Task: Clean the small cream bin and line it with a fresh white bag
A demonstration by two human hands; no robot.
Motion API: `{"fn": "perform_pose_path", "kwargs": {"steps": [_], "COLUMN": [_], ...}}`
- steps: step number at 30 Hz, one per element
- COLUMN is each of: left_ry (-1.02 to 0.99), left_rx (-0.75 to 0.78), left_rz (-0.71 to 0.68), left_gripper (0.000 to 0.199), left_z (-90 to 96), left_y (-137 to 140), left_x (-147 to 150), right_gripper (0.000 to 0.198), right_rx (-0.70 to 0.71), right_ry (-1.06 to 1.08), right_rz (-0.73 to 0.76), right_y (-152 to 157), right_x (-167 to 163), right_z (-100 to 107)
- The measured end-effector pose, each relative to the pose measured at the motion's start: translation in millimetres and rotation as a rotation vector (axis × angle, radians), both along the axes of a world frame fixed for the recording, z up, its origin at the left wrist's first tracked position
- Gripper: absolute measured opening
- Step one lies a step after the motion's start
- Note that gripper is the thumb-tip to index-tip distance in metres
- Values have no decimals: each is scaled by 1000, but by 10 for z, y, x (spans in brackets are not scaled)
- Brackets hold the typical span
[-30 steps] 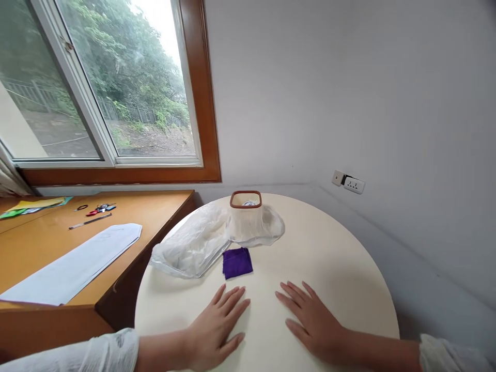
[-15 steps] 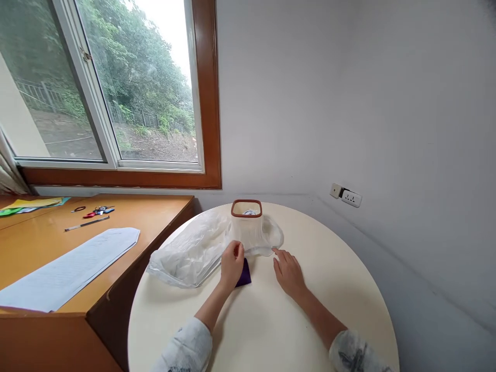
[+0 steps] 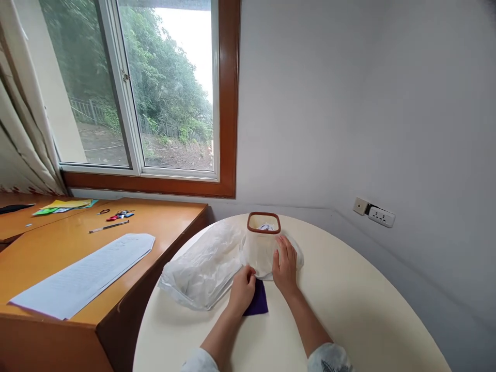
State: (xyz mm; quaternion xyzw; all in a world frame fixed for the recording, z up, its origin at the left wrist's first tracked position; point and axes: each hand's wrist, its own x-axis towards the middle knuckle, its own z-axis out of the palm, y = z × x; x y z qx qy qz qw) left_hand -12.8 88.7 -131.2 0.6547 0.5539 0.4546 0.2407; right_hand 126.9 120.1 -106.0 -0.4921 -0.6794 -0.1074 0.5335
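A small cream bin [image 3: 262,253] with a brown rim stands on the round table, with something white and dark inside it. A clear plastic bag [image 3: 205,263] is spread around its base and out to the left. My left hand [image 3: 243,287] is closed in a pinch at the bag's edge, just in front of the bin. Beside it my right hand [image 3: 285,266] is open, its fingers stretched up against the bin's front right side. A dark purple square [image 3: 258,300] lies on the table, partly under my left hand.
The cream round table [image 3: 333,310] stands against the wall. To the left is a wooden desk [image 3: 170,222] with papers [image 3: 89,271], a pen [image 3: 109,227], keys [image 3: 121,215] and coloured sheets [image 3: 64,205]. A power socket [image 3: 382,216] is on the right wall.
My right hand has moved from the table up against the bin's side. My left hand stays pinched near the bag's edge. The view has turned a little to the left.
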Motion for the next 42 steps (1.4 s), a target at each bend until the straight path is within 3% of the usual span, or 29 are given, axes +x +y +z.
{"fn": "perform_pose_path", "kwargs": {"steps": [8, 13, 27, 33, 38, 42], "left_ry": [0, -31, -106, -252, -214, -203], "left_rx": [-28, -35, -27, 44, 98, 83], "left_rz": [7, 23, 14, 82, 132, 89], "left_gripper": [15, 14, 18, 43, 54, 59], "left_z": [-41, -72, -105, -109, -88, -92], "left_y": [39, 58, 75, 74, 55, 58], "left_x": [-1, -8, -9, -2, -4, -4], "right_gripper": [44, 35, 14, 13, 15, 18], "right_rx": [-78, -89, -161, -335, -546, -621], "right_ry": [-182, -118, -36, -137, -212, -259], "right_rz": [-73, -91, 79, 240, 389, 413], "right_y": [229, 197, 91, -3, -149, -228], "right_x": [-127, -123, -102, 60, 256, 363], "right_z": [298, 360, 536, 762, 974, 1089]}}
